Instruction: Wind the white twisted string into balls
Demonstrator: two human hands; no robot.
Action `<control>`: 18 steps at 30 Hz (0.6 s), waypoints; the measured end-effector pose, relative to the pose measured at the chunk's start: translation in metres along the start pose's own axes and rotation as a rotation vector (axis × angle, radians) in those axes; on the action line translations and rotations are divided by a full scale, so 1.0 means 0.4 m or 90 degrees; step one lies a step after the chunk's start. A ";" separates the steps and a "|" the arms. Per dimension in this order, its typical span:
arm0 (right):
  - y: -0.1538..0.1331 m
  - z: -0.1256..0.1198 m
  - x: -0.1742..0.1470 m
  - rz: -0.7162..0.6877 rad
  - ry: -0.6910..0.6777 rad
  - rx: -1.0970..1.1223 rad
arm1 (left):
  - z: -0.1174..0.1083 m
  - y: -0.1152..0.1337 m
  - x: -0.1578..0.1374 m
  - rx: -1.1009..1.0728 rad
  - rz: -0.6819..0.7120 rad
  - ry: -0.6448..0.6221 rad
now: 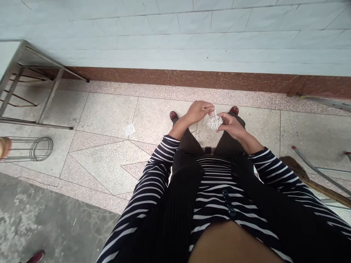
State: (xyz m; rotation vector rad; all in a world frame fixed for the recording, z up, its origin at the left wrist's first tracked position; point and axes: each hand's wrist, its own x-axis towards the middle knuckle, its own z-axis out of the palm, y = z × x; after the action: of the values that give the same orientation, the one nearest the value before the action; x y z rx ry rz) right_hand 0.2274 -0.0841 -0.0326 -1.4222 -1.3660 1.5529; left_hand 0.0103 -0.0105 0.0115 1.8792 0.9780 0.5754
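A ball of white yarn with dark flecks (pixel 213 123) is in front of me, above the floor between my legs. My right hand (pixel 230 125) is closed around its right side, thumb below and fingers above. Just to the upper left of the ball, my left hand (pixel 200 111) pinches a white strand (pixel 215 112) that runs down to the ball. The fingers of the left hand are pressed together on this strand. Part of the ball is hidden behind the right fingers.
A metal-legged table (pixel 52 95) stands at the left by the tiled wall (pixel 192 40). Below it is a wire stand (pixel 41 149). A white scrap (pixel 129 129) lies on the floor. At the right are a broom (pixel 315 184) and curved metal tubing (pixel 309 162).
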 end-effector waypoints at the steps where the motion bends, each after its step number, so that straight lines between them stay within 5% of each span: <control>1: -0.003 0.003 -0.012 -0.001 -0.004 0.019 | 0.008 -0.011 0.005 -0.005 0.005 0.000; 11: -0.098 -0.091 -0.052 -0.041 0.021 0.313 | 0.078 -0.082 -0.002 -0.060 -0.026 -0.002; 18: -0.228 -0.158 0.027 -0.173 0.163 0.226 | 0.087 -0.064 -0.030 -0.116 -0.046 -0.036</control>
State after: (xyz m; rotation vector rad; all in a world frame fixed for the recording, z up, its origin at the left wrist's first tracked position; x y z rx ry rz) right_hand 0.2679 -0.0320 0.0574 -1.1215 -1.0226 1.3061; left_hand 0.0181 -0.0311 -0.0276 1.6827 0.9208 0.5465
